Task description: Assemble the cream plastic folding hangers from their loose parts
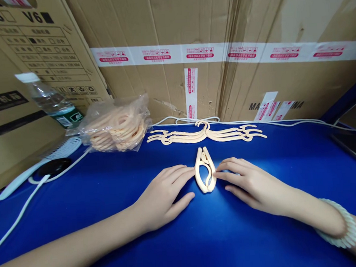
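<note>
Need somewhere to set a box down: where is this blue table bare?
Bare table lies right of the right hand, between the spread hangers and the dark slab at the edge. Another patch: left of the left hand, below the bag of hangers, right of the white cable. Crowded: the middle, where both hands flank the folded hanger.

Water btl (54, 102) & bagged hangers (116, 125) nr boxes (188, 19).

Cream folded hanger (205, 170), blue table (109, 203), brown boxes (219, 20), red-printed white tape (172, 53)
</note>
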Available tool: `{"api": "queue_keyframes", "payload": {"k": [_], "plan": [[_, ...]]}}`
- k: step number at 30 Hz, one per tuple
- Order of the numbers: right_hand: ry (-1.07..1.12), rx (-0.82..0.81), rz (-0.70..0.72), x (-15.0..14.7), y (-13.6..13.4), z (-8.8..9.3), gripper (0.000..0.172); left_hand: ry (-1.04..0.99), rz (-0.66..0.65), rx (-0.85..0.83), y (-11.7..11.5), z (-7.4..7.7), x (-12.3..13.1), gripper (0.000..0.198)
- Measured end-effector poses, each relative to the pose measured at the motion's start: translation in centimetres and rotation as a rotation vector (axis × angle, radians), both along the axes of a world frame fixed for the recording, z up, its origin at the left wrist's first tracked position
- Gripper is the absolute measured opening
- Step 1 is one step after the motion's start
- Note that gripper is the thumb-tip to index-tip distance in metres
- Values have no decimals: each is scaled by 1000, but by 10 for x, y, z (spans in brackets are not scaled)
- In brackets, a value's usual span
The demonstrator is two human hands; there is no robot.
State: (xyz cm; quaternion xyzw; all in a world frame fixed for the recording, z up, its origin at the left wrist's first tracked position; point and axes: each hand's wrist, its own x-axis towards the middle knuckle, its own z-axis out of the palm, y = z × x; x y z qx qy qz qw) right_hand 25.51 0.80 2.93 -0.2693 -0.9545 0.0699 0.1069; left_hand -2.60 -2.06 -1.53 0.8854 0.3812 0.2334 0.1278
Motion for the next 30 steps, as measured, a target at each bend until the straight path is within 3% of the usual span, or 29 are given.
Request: {"api": "queue_keyframes", "payload": {"k": [6,21,30], "plan": [[-35,-7,-14,2,2,-1,46,34,17,-18,0,-1,0,54],[-89,-22,-6,7,4,0,51,142,24,28,-1,3,1,55],[-110,-11,7,10,5,0,52,201,-32,50,3,3,-6,57]]}}
